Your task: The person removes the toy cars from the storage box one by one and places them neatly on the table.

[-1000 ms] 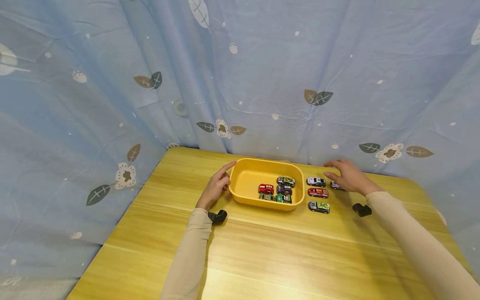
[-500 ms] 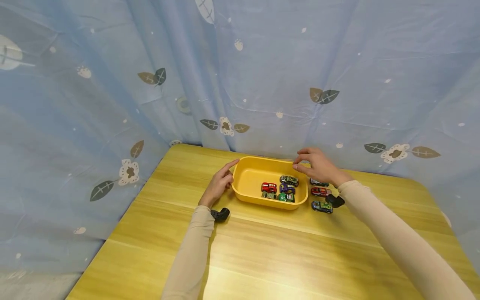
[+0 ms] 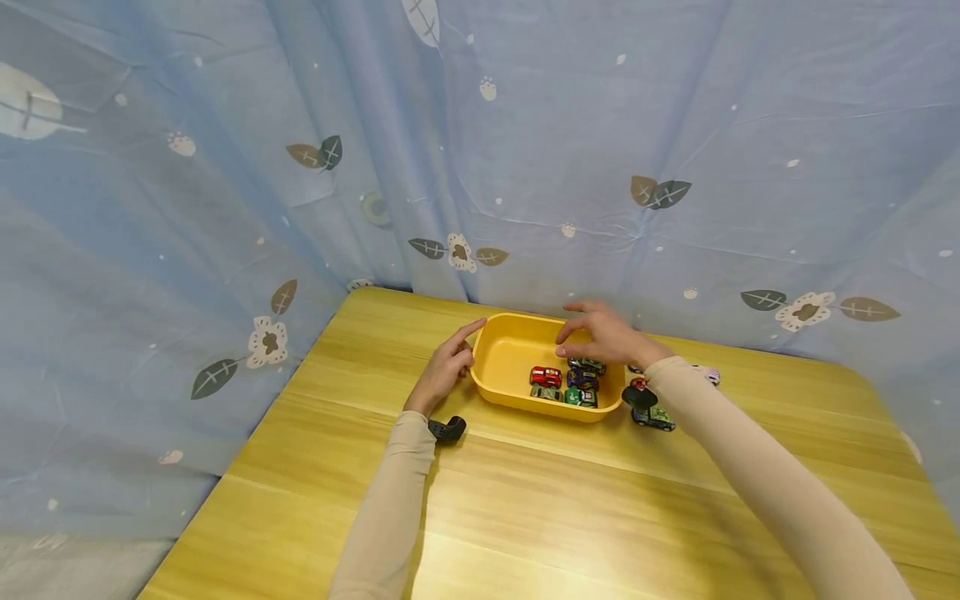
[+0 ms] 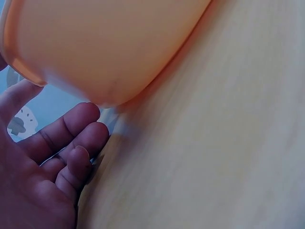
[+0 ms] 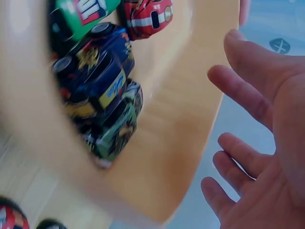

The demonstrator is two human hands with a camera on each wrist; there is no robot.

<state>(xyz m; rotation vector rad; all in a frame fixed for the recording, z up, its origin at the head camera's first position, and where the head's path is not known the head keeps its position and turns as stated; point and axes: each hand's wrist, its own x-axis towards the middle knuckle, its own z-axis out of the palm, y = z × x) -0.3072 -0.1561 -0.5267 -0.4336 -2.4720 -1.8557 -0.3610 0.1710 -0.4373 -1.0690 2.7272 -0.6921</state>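
Note:
A yellow plastic tray (image 3: 510, 400) stands on the table. Inside are several small toy cars: a red car (image 3: 545, 377), a purple car (image 3: 582, 379), a green car (image 3: 581, 397) and two camouflage-patterned ones. At the tray's left end, my left hand (image 3: 442, 371) rests its index finger against the rim. The left wrist view shows its other fingers loosely bent beside the tray wall (image 4: 109, 52). Over the tray's far right side hovers my right hand (image 3: 603, 335). In the right wrist view its thumb and fingers are apart, holding nothing.
More toy cars lie right of the tray, partly covered by my right arm: a green-and-blue car (image 3: 654, 417), a red car (image 3: 638, 382) and a whitish car (image 3: 707, 374). A blue patterned curtain (image 3: 540, 167) hangs behind the wooden table (image 3: 555, 500).
My right hand has moved left from beyond the loose cars to above the tray. My left hand stays at the tray's left end. The head view has shifted slightly.

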